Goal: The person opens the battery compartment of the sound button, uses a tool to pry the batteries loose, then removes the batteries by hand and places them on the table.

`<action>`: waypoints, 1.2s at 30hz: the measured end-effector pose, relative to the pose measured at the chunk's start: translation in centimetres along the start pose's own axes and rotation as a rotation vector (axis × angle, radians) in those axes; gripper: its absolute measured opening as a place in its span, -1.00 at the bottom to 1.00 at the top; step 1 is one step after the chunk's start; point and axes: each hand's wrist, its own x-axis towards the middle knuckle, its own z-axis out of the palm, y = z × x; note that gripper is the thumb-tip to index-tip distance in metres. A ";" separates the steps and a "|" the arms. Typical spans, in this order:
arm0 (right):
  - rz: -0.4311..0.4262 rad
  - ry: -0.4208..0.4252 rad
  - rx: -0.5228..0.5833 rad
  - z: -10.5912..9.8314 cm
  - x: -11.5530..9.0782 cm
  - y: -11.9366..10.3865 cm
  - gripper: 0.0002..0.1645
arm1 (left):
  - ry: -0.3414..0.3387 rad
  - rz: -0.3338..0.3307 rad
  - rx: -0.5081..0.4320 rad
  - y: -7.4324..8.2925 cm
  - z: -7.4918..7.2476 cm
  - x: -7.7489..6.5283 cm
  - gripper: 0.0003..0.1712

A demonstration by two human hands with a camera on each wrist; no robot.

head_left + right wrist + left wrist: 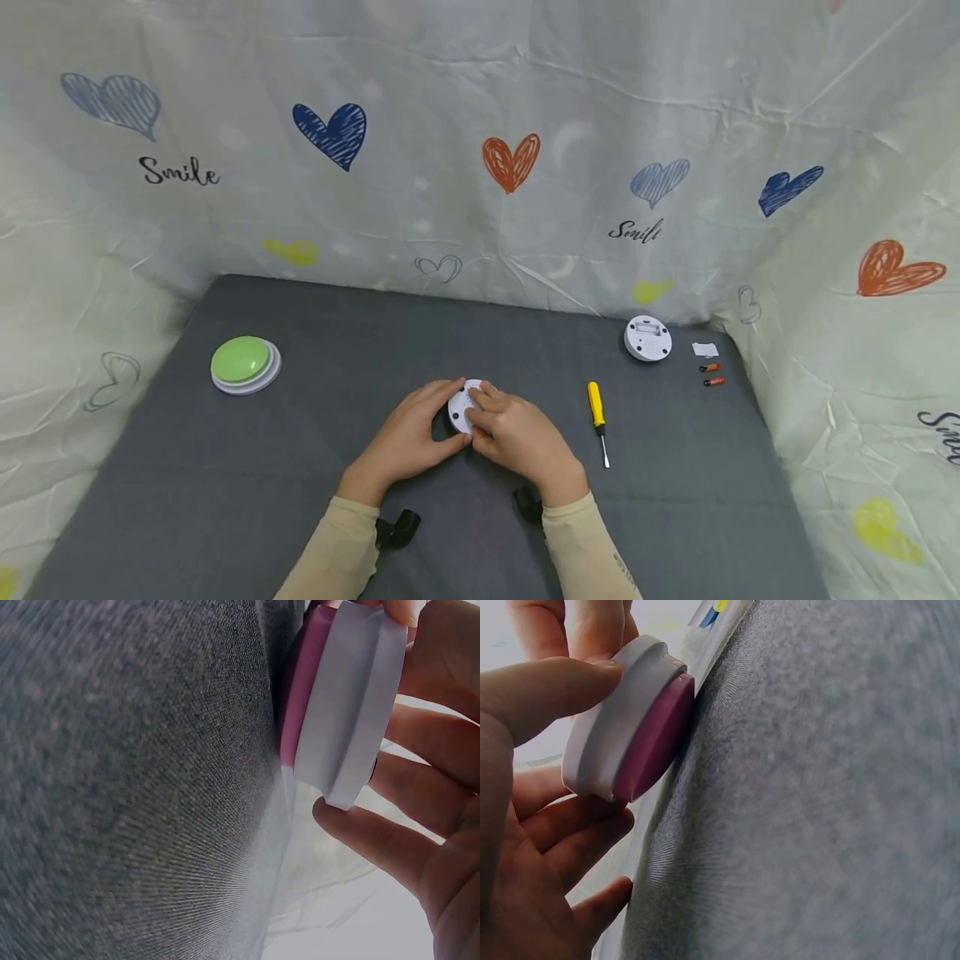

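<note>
A round push button with a white base [457, 407] and a pink dome [658, 739] lies dome-down on the grey cloth, tilted in the wrist views. My left hand [408, 429] grips it from the left, thumb on the near side and fingers round the far rim. From the right, my right hand [525, 433] holds it too, its bent fingers over the upturned underside and the little fingertip [330, 806] at the rim. Dark round feet show on the underside; its right part is hidden beneath the right fingers.
A yellow-handled screwdriver [597, 417] lies right of my hands. Beyond it are another upturned white button [648, 338], a small white cover [705, 350] and two small red batteries [714, 381]. A green push button [242, 361] sits at left. Printed fabric [420, 83] encloses the table.
</note>
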 end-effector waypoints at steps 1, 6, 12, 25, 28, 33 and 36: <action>-0.003 -0.003 -0.002 0.0 0.0 0.0 -0.77 | 0.003 0.000 -0.001 0.0 0.0 0.0 -0.03; -0.017 -0.025 -0.026 0.0 0.0 -0.2 -0.81 | 0.011 -0.016 -0.014 0.1 0.1 -0.2 -0.04; -0.020 -0.047 -0.030 0.0 0.0 -0.4 -0.75 | 0.006 -0.037 -0.004 0.3 0.1 -0.3 -0.04; -0.012 -0.053 -0.038 -0.2 0.0 -0.4 -0.54 | 0.024 -0.036 0.010 0.5 0.0 -0.1 -0.05; 0.002 -0.050 0.020 -0.3 0.1 -0.3 -0.57 | 0.024 -0.040 0.009 0.5 -0.1 0.0 -0.05; 0.040 -0.033 0.109 -0.6 0.0 -0.1 -0.64 | 0.011 -0.039 0.019 0.4 -0.1 -0.2 -0.04; 0.050 -0.039 0.125 -0.7 -0.1 -0.2 -0.63 | 0.007 -0.043 0.020 0.4 -0.2 -0.3 -0.04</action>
